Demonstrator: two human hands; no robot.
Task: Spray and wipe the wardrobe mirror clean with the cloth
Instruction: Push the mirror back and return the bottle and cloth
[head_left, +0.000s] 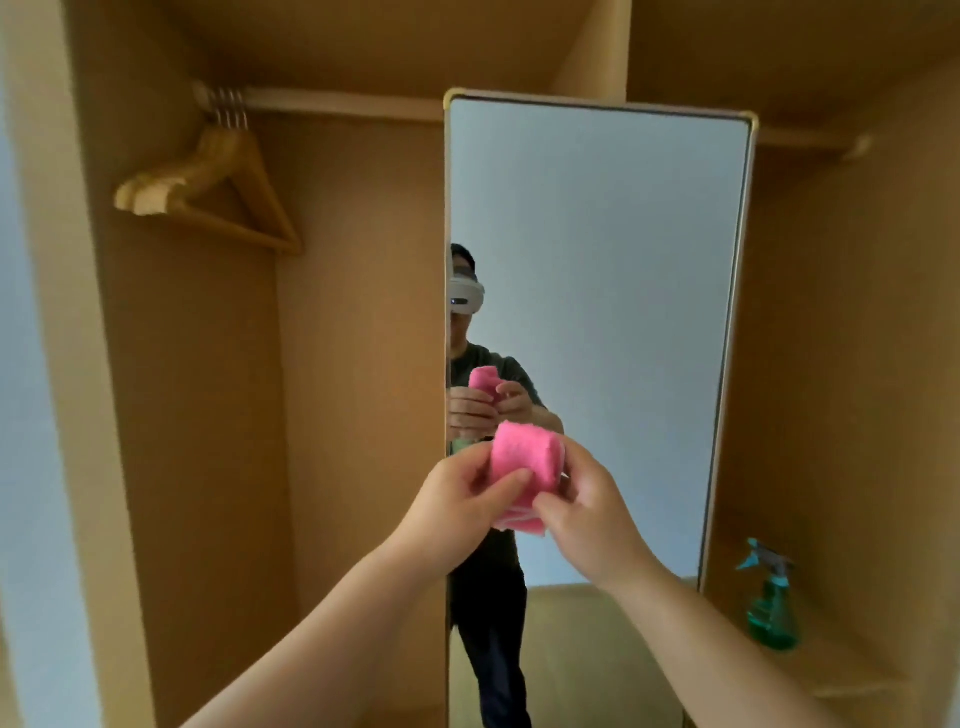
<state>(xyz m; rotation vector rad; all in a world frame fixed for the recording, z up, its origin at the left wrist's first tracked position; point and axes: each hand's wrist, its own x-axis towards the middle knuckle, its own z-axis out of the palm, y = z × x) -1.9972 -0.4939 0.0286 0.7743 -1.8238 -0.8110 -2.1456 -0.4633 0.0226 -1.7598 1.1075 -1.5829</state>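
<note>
A tall wardrobe mirror (613, 291) with a thin gold frame stands upright in the middle of the open wooden wardrobe. In front of its lower left part I hold a folded pink cloth (524, 465) between both hands. My left hand (457, 499) grips the cloth's left side with thumb and fingers. My right hand (592, 512) pinches its right side and lower edge. The cloth is apart from the glass. A green spray bottle (771, 603) with a blue trigger head stands on a low shelf to the right of the mirror, untouched. The mirror reflects me holding the cloth.
Several wooden hangers (208, 182) hang from a rail (343, 104) at the upper left. Wooden side panels close in the left compartment (197, 389). A second rail (810, 140) runs behind the mirror at the upper right. The bottle's shelf (841, 670) sits low on the right.
</note>
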